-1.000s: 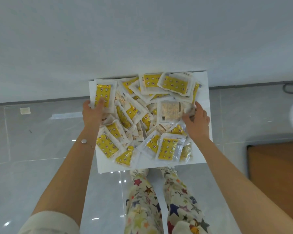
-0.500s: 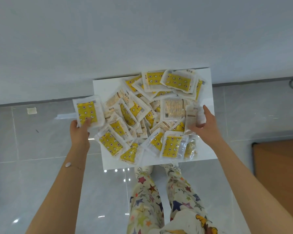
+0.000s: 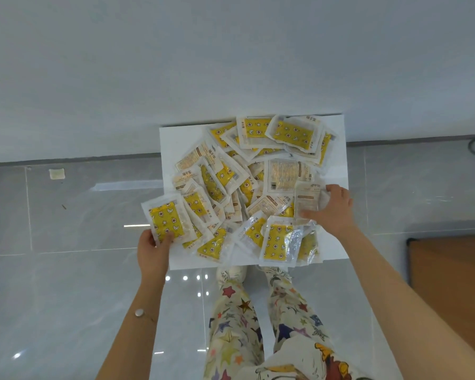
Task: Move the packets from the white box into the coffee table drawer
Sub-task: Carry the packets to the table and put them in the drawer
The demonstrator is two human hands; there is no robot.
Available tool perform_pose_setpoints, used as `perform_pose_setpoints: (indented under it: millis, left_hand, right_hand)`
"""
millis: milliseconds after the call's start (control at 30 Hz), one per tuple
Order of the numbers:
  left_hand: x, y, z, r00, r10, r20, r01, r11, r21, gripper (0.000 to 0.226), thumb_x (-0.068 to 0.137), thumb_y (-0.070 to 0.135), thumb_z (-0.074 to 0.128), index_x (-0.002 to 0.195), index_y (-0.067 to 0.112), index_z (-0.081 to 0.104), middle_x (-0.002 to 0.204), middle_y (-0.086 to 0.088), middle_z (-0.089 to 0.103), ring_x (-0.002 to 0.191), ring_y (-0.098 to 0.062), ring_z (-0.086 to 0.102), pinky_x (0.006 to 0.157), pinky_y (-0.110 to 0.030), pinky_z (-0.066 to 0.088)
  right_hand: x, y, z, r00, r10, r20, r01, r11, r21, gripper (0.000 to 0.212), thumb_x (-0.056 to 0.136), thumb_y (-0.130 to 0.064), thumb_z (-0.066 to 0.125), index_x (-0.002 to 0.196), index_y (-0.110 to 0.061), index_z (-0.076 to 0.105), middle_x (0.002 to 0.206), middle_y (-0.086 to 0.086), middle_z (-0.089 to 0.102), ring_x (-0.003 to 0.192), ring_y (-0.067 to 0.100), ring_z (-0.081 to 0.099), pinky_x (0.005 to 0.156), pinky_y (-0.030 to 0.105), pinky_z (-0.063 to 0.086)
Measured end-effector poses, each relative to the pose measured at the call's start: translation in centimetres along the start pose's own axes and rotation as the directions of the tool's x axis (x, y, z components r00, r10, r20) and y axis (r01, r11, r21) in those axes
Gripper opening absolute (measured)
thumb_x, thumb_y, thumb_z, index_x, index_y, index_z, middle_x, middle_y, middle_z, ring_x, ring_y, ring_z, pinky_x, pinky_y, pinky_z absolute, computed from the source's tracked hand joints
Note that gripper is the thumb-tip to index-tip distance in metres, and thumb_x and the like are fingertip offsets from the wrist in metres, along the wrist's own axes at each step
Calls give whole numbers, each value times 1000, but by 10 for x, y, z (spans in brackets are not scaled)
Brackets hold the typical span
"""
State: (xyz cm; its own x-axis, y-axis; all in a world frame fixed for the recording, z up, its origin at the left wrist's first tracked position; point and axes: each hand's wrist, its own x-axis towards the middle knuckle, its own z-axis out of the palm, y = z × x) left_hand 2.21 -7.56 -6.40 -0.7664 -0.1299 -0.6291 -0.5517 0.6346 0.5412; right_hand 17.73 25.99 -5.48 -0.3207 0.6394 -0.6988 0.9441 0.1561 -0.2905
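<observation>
White flat rectangular box [image 3: 176,141]: heaped with clear-plastic packets printed yellow with stars [image 3: 258,187], overlapping and covering most of it; far-left corner bare. Left hand [image 3: 152,250] at near-left corner, thumb and fingers pinching one yellow star-printed packet [image 3: 166,219], which overhangs the left edge. Right hand [image 3: 336,208] by the right edge, fingers curled round a pale packet [image 3: 307,202], plain side up. Box's far edge meets the grey wall [image 3: 231,64]. Brown wooden panel [image 3: 455,283] well apart, right.
</observation>
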Motion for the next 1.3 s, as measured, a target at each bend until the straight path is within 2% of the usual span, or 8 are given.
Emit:
perform_pose_setpoints:
  millis: [200, 300, 467, 633, 800, 967, 1167, 1300]
  left_hand:
    - [-11, 14, 10, 995, 35, -98, -38, 999, -24, 16, 88, 14, 65, 98, 10, 53, 95, -7, 60, 86, -22, 57, 73, -32, 43]
    - [-9, 16, 11, 995, 41, -96, -48, 996, -73, 18, 88, 11, 64, 99, 9, 49, 97, -7, 58, 87, -22, 57, 77, -36, 48]
    - [-6, 15, 9, 1000, -6, 11, 8, 966, -259, 30, 89, 4, 61, 107, 14, 40, 108, -7, 54, 101, -28, 59, 78, -41, 52]
    - [-11, 17, 7, 985, -50, 163, 106, 927, -360, 43, 90, 3, 62, 118, 21, 33, 109, -13, 63, 98, -29, 64, 85, -44, 53]
    - [-25, 34, -4, 973, -122, 195, 202, 858, -473, 51, 92, 0, 58, 130, 23, 32, 108, -5, 61, 94, -20, 64, 79, -40, 53]
    - [-52, 71, -29, 971, -98, 217, 198, 841, -504, 40, 92, 1, 57, 127, 14, 41, 113, -5, 60, 97, -23, 63, 73, -38, 54]
    - [-103, 127, -76, 985, 48, 167, 55, 828, -558, 46, 90, 5, 62, 130, 15, 42, 110, -3, 64, 95, -20, 66, 71, -35, 56]
    - [-148, 146, -115, 988, 114, 100, -23, 765, -644, 42, 90, 4, 62, 125, 18, 43, 108, -3, 64, 93, -18, 67, 66, -30, 58]
  right_hand:
    - [0, 0, 1, 997, -67, -25, 68, 997, 42, 78, 70, -23, 83, 131, -11, 37, 124, 11, 54, 114, 32, 50, 95, 49, 45]
    - [-2, 3, -4, 998, -59, -10, 59, 972, 229, 72, 75, -10, 79, 131, -10, 33, 113, 6, 53, 98, 23, 54, 79, 36, 49]
    - [-4, 12, -21, 993, 6, -116, 52, 869, 492, 60, 80, 4, 67, 127, -8, 33, 106, -1, 50, 99, 20, 55, 72, 28, 48]
    - [-8, 9, -36, 974, -26, -227, 153, 812, 564, 48, 83, 4, 61, 115, -19, 33, 101, -7, 52, 94, 14, 60, 69, 26, 53]
    - [-25, -17, -55, 958, -84, -276, 238, 771, 591, 51, 84, 6, 59, 125, -12, 34, 99, -10, 51, 88, 2, 58, 58, 10, 50]
    - [-48, -58, -77, 986, -149, -77, 160, 703, 693, 59, 84, 4, 65, 130, -16, 33, 110, -4, 54, 101, 17, 60, 72, 34, 57]
    - [-111, -113, -102, 967, -254, 19, 171, 702, 691, 69, 79, -7, 74, 135, -21, 36, 123, 1, 56, 109, 20, 59, 82, 39, 56]
    - [-162, -143, -115, 929, -366, 46, 258, 734, 628, 63, 76, -16, 78, 128, -23, 44, 121, 0, 60, 107, 18, 62, 87, 41, 55]
